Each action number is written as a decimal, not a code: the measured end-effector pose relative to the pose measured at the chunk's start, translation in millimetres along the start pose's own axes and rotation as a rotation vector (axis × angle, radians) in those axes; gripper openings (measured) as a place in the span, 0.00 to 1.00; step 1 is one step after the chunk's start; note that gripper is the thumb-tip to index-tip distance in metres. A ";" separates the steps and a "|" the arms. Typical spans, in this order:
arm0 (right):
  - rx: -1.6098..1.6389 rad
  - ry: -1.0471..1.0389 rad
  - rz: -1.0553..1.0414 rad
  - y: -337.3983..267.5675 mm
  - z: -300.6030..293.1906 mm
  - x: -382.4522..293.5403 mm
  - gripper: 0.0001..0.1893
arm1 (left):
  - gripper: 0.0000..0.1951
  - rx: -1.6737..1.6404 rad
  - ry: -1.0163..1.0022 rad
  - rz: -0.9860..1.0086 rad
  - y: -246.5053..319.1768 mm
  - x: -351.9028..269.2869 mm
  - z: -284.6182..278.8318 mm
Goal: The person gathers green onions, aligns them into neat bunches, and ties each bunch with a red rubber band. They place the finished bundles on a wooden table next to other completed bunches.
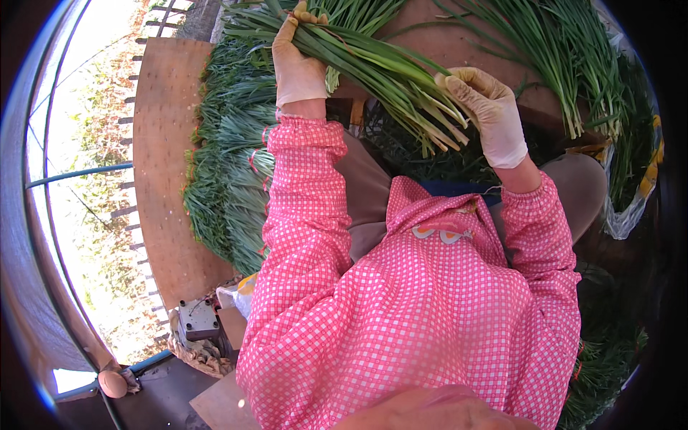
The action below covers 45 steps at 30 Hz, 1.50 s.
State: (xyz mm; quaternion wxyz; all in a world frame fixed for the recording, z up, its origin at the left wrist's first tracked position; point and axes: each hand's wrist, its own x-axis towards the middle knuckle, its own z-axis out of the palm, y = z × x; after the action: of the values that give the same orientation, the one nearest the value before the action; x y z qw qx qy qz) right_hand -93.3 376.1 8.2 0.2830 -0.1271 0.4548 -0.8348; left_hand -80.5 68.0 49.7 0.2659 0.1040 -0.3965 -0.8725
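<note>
My left hand [301, 59], in a pale stained glove, is closed around a bunch of long green leafy stalks [371, 64], like garlic chives or young leeks, near its leafy end. The pale root ends of the bunch point down and to the right. My right hand [481, 105], gloved too, pinches at a leaf on the upper right edge of the bunch, close to the pale ends. A thin reddish strand lies across the bunch beside my left hand. Beyond it, more loose stalks [559, 64] lie on a brown board [457, 48].
Stacked green bundles with red ties [236, 156] line my left side, next to a wooden board [166, 161]. A plastic bag [623, 215] of greens hangs at the right. Further bundles [591, 376] lie at lower right. A metal plate with bolts [198, 317] sits at lower left.
</note>
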 end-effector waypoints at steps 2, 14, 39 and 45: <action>-0.289 0.044 -0.039 2.9 -2.6 1.4 0.07 | 0.14 -0.044 0.012 -0.050 3.7 3.9 -5.6; -1.275 -0.219 0.019 -18.1 -107.4 -26.2 0.04 | 0.10 0.038 0.153 0.085 66.0 14.9 -14.2; -1.627 -0.275 -0.111 -22.0 -112.1 -19.9 0.16 | 0.10 -0.155 0.321 0.290 93.5 4.1 -11.3; -1.594 -0.107 -0.801 -28.4 -29.4 15.9 0.34 | 0.11 -0.141 0.286 0.247 61.5 -2.1 1.9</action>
State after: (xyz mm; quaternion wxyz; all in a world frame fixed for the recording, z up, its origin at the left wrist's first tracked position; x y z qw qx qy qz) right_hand -130.1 399.0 14.8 -0.1815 -0.4742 0.8077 -0.2997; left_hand -56.0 36.9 96.8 0.4313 0.1586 -0.3025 -0.8350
